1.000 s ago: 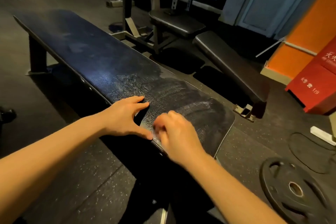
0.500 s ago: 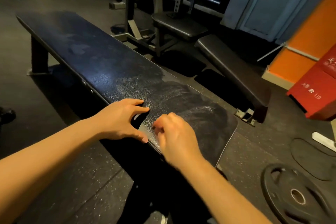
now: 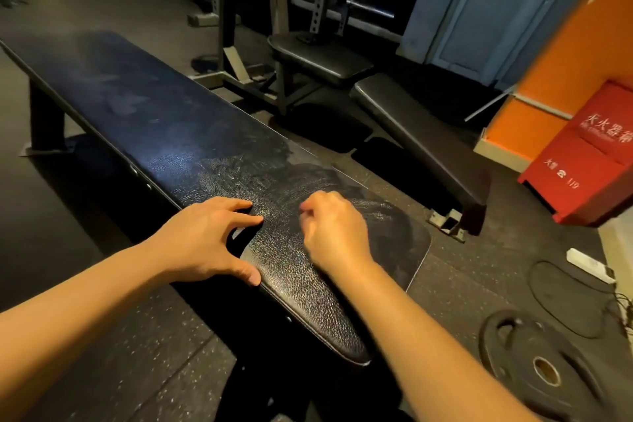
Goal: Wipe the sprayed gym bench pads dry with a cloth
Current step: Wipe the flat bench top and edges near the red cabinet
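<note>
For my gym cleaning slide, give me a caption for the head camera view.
Left hand spread, right hand curled, on the near end of a streaked black bench pad; no cloth visible.

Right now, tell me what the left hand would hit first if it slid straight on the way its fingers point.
Probably the right hand. The left hand points its fingers across the bench pad at those curled knuckles, with only bare pad between; depth is unclear.
</note>
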A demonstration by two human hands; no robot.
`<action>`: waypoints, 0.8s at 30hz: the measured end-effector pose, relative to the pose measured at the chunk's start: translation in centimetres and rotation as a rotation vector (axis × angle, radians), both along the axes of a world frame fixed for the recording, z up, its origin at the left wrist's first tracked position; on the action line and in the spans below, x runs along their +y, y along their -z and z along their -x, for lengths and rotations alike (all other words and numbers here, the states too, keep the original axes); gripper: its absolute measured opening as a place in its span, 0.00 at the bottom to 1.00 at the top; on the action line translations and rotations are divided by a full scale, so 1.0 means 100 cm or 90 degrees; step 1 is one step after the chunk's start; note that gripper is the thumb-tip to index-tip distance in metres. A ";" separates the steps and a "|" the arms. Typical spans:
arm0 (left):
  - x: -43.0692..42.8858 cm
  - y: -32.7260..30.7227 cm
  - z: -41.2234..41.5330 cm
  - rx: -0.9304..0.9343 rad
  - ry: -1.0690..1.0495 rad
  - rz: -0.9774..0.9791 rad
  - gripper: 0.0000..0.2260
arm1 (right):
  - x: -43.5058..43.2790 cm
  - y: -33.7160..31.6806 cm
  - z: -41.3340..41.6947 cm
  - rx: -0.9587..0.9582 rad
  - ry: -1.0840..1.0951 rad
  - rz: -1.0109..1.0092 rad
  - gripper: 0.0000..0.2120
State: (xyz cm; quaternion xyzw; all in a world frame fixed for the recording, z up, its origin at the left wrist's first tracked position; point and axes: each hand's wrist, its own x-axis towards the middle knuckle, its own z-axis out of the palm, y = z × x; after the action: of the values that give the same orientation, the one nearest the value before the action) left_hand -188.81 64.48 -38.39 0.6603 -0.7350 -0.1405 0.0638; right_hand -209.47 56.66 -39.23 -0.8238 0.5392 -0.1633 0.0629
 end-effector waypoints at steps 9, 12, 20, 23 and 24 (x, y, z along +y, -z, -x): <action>-0.007 -0.002 0.003 -0.017 0.010 0.016 0.51 | -0.036 0.003 0.128 0.071 0.214 0.066 0.11; -0.006 -0.001 0.001 -0.006 0.014 0.017 0.52 | -0.068 0.007 0.084 0.071 0.232 0.063 0.13; -0.010 -0.009 0.003 -0.030 0.021 0.009 0.54 | 0.022 0.004 0.016 -0.028 -0.103 0.001 0.09; -0.010 -0.008 0.005 -0.033 0.018 0.006 0.53 | 0.020 0.004 0.091 -0.020 0.023 0.055 0.09; -0.009 -0.007 0.005 -0.030 0.013 0.007 0.52 | 0.003 0.004 0.111 -0.008 0.090 0.065 0.09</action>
State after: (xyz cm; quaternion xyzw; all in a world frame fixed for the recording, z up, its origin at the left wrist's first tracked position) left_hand -189.29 63.57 -37.65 0.6556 -0.7437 -0.1213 0.0485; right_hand -220.61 56.99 -39.62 -0.7847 0.5867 -0.1996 0.0125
